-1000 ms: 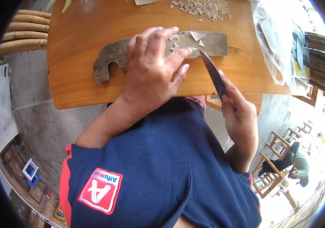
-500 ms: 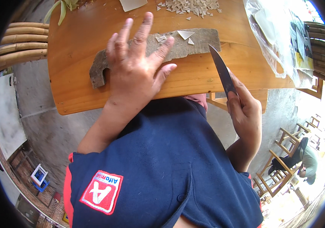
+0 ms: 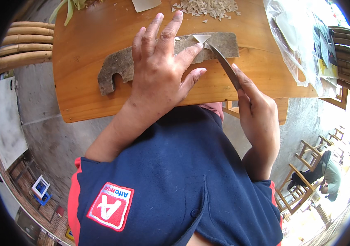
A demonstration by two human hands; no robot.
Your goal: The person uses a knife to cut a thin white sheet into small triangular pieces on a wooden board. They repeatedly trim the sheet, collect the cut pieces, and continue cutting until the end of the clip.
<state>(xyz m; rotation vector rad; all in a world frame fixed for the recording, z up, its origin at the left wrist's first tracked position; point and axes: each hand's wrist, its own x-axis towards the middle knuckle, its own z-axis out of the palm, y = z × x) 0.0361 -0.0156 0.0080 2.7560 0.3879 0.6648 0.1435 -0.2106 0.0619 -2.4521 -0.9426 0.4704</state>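
Note:
A worn wooden board (image 3: 117, 61) with a notch at its left end lies on the wooden table. My left hand (image 3: 158, 61) is spread over it, palm down. The tip of one finger meets the small pale pieces at the board's right half. A pale triangular piece (image 3: 201, 37) sits just beyond that fingertip. My right hand (image 3: 259, 110) grips a knife (image 3: 226, 66) by its handle. The knife's tip rests at the pale pieces beside my left fingertip. Whether the blade touches a piece is hard to tell, and my left hand hides part of the board.
Many small pale triangles are heaped (image 3: 210, 9) at the table's far side. Left of them lies a larger pale sheet (image 3: 146, 4), with green-yellow strips (image 3: 69, 11) at the far left. A clear plastic bag (image 3: 285, 41) covers the right edge. A person (image 3: 331, 176) is far right, near wooden chairs.
My left hand has slid right along the board, onto the pale pieces. The knife in my right hand has swung left, bringing its tip from the board's right end to my left fingertip.

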